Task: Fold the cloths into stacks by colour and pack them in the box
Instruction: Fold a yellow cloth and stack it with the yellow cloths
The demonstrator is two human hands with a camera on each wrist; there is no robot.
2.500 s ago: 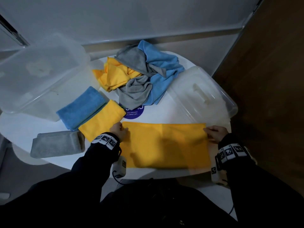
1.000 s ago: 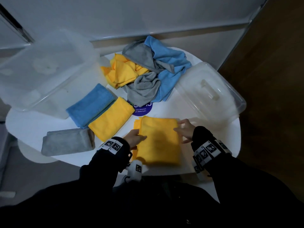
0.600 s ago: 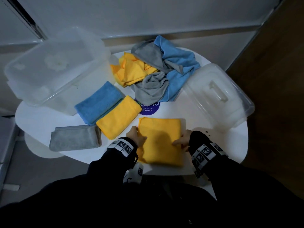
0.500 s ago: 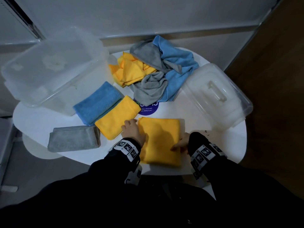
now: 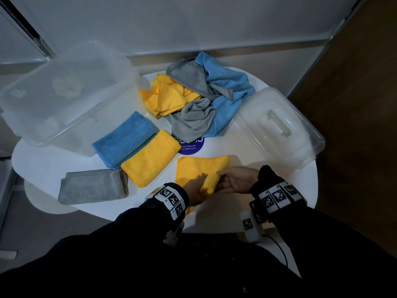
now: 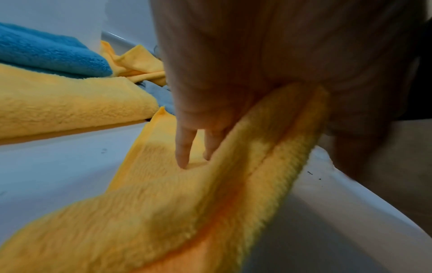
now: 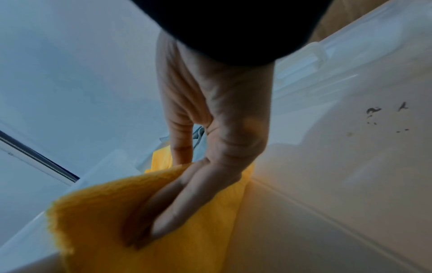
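A half-folded yellow cloth (image 5: 197,166) lies on the white round table (image 5: 268,175) in front of me. My left hand (image 5: 196,187) rests on its middle, and the straight fingers (image 6: 184,147) press the cloth (image 6: 163,212) down. My right hand (image 5: 232,181) pinches the cloth's right edge and holds it raised against the left hand. In the right wrist view those fingers (image 7: 177,203) are curled into the lifted flap (image 7: 105,212). To the left lie folded stacks: blue (image 5: 124,138), yellow (image 5: 150,158) and grey (image 5: 92,186).
A clear plastic box (image 5: 64,95) stands at the back left, and its lid (image 5: 279,125) lies at the right. A loose heap of yellow, grey and blue cloths (image 5: 199,97) sits at the back centre. A purple sticker (image 5: 192,145) shows near the middle. The table's near edge is close to my wrists.
The right hand has lifted the cloth's right edge and brought it left over the cloth. The left hand has slid from the left edge onto the cloth's middle.
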